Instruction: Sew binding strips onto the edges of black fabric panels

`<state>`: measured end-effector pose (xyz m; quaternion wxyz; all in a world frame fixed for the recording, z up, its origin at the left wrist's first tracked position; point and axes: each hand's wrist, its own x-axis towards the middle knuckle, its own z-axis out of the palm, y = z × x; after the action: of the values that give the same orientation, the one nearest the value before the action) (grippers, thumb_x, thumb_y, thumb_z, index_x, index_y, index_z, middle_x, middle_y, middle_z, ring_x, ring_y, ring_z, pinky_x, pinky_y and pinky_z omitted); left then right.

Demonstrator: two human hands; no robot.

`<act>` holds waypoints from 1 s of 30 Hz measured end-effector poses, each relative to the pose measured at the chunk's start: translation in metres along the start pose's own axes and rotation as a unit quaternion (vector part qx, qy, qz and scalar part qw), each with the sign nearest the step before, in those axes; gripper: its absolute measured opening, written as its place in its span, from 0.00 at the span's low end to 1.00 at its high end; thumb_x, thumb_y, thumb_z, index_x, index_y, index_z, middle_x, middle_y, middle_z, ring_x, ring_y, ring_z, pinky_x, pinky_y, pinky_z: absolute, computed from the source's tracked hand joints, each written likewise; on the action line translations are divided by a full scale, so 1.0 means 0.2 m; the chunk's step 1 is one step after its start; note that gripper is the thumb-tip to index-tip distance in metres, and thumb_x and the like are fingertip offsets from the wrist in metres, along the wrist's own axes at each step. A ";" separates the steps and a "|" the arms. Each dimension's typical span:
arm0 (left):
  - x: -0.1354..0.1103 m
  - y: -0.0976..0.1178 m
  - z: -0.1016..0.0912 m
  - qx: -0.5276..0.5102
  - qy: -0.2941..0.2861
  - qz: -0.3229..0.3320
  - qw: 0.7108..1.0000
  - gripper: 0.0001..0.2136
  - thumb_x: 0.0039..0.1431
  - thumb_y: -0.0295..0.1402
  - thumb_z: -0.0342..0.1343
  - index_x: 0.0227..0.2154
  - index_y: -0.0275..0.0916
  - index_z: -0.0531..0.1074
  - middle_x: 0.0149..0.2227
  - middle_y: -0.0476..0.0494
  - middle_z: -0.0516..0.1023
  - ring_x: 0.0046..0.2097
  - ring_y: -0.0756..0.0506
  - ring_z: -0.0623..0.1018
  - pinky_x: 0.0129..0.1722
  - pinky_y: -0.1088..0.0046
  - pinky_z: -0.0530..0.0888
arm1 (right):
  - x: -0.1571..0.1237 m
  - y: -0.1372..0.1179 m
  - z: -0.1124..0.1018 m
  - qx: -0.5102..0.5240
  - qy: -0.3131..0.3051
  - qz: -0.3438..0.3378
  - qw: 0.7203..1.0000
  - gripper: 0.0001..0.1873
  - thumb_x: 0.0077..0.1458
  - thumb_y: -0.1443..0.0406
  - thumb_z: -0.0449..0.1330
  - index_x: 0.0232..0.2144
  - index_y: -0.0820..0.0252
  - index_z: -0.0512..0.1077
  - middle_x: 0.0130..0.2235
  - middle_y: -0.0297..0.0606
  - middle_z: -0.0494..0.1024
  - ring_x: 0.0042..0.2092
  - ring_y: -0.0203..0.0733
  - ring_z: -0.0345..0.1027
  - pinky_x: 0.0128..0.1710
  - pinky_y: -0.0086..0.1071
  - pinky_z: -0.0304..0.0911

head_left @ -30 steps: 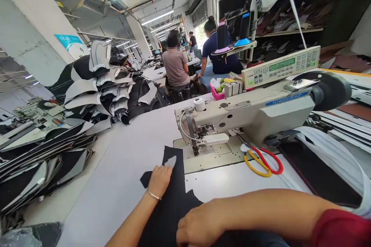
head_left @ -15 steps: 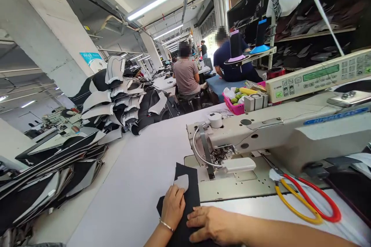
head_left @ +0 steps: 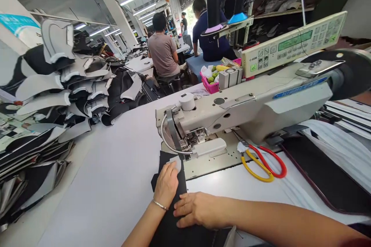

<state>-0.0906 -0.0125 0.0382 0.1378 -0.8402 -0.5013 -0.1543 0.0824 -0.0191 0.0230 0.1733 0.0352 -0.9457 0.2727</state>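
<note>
Against the left end of the sewing machine's (head_left: 203, 119) metal plate lies a long piece of black fabric (head_left: 171, 204), its far end close beside the presser foot area. My left hand (head_left: 166, 180) has its fingers bunched together on a small light grey piece (head_left: 176, 162) lying on the fabric. Lower down, my right hand (head_left: 197, 209) rests flat on the same fabric, fingers slightly spread near its right edge. Scissors (head_left: 262, 164) with red and yellow handles lie on the table right of the plate. The needle tip is too small to make out.
Stacked black and grey cut pieces (head_left: 84, 85) rise at the left, with more fabric layers (head_left: 34, 177) nearer me. A pink basket (head_left: 210, 85) stands behind the machine. The control panel (head_left: 292, 46) and thread cones (head_left: 213, 9) sit above. Two people (head_left: 164, 52) sit ahead.
The view has turned to the right. Both hands and the black fabric have shifted nearer the presser foot. The left fingers stay on the grey piece.
</note>
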 end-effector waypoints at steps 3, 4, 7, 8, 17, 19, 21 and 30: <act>0.00 0.01 0.01 0.003 0.020 0.011 1.000 0.14 0.50 0.18 0.39 0.29 0.35 0.69 0.43 0.42 0.73 0.44 0.46 0.71 0.45 0.65 0.74 | 0.00 0.00 -0.01 -0.025 -0.006 -0.005 1.000 0.18 0.53 0.73 0.51 0.47 0.66 0.66 0.52 0.45 0.65 0.56 0.42 0.52 0.57 0.35 0.45; 0.00 0.01 0.02 0.002 0.022 0.017 1.000 0.14 0.50 0.18 0.39 0.30 0.35 0.69 0.43 0.41 0.73 0.44 0.46 0.71 0.45 0.65 0.74 | 0.00 0.00 -0.01 -0.035 -0.006 -0.004 0.999 0.17 0.53 0.73 0.51 0.47 0.67 0.66 0.52 0.45 0.65 0.56 0.42 0.52 0.56 0.35 0.45; 0.01 0.01 0.03 0.002 0.023 0.030 0.999 0.13 0.51 0.18 0.39 0.30 0.33 0.68 0.42 0.40 0.73 0.45 0.45 0.71 0.45 0.65 0.74 | 0.00 0.00 -0.02 -0.056 -0.003 -0.003 0.998 0.17 0.53 0.72 0.51 0.47 0.67 0.66 0.52 0.44 0.65 0.56 0.42 0.53 0.56 0.34 0.46; 0.01 0.01 0.04 0.002 0.024 0.033 0.999 0.14 0.51 0.18 0.39 0.31 0.33 0.68 0.42 0.40 0.73 0.46 0.45 0.71 0.45 0.65 0.74 | 0.00 0.00 -0.02 -0.061 -0.002 -0.006 0.998 0.17 0.54 0.72 0.51 0.47 0.67 0.66 0.52 0.44 0.66 0.56 0.42 0.53 0.56 0.34 0.46; 0.02 0.00 0.06 -0.001 -0.003 0.051 0.999 0.14 0.52 0.18 0.38 0.33 0.33 0.68 0.40 0.39 0.74 0.48 0.46 0.70 0.47 0.66 0.73 | 0.00 0.01 0.00 -0.080 0.004 -0.025 0.996 0.17 0.53 0.71 0.50 0.47 0.67 0.66 0.51 0.43 0.66 0.55 0.43 0.53 0.55 0.34 0.48; 0.03 0.00 0.06 0.005 -0.012 0.050 0.999 0.14 0.52 0.18 0.38 0.33 0.33 0.68 0.40 0.40 0.73 0.48 0.45 0.70 0.46 0.65 0.73 | 0.00 0.01 0.01 -0.082 0.008 -0.025 0.996 0.18 0.53 0.71 0.51 0.47 0.67 0.66 0.52 0.43 0.65 0.56 0.42 0.52 0.55 0.34 0.48; 0.03 0.01 0.05 0.007 -0.023 0.048 0.999 0.14 0.51 0.18 0.38 0.33 0.34 0.68 0.39 0.40 0.73 0.47 0.45 0.71 0.45 0.65 0.74 | 0.00 0.02 0.01 -0.083 0.007 -0.022 0.996 0.19 0.52 0.72 0.52 0.47 0.68 0.65 0.52 0.44 0.65 0.56 0.42 0.52 0.55 0.34 0.48; 0.08 0.06 0.08 -0.012 -0.040 0.018 0.999 0.14 0.49 0.17 0.38 0.31 0.34 0.67 0.36 0.40 0.73 0.45 0.44 0.70 0.42 0.65 0.74 | -0.05 0.03 -0.05 -0.092 -0.020 -0.026 0.995 0.18 0.52 0.71 0.50 0.47 0.66 0.65 0.51 0.44 0.66 0.55 0.41 0.53 0.54 0.35 0.51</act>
<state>-0.0702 0.0011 0.0295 0.1098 -0.8562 -0.4894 -0.1240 0.0938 -0.0080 0.0249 0.1642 0.0492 -0.9687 0.1797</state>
